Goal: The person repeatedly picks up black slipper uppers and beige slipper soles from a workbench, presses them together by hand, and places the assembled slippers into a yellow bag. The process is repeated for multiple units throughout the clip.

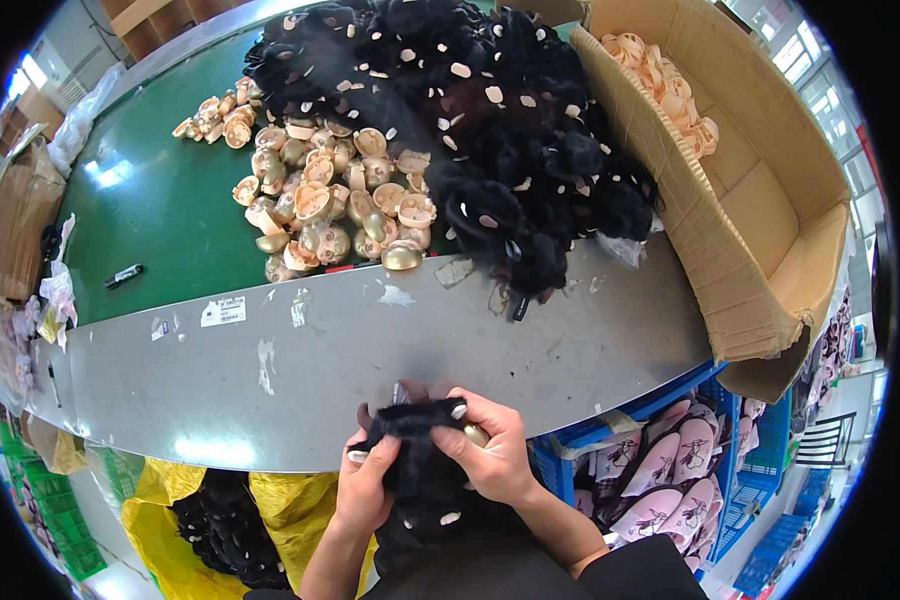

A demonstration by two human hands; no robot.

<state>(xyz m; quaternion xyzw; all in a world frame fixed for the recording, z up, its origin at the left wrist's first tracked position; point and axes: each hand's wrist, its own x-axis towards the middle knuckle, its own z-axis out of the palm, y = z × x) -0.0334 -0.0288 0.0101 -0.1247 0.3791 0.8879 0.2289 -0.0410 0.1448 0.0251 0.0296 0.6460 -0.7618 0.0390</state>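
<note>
With fingers of left hand and right hand gripping opposite sides, holding black plush piece at the counter's near edge, seemingly to keep it spread.

We take this for a factory workshop, since a long green-topped table with a grey metal edge bears loose parts in bulk: hollow beige-and-gold plastic parts at 10 o'clock and a heap of black furry pieces at 12. At 2 o'clock we see an open brown cardboard box holding peach-coloured pieces, and at 4, blue plastic crates packed with pink printed oval pieces. We also notice a yellow plastic sack at 7 and green plastic crates at 8.
</note>
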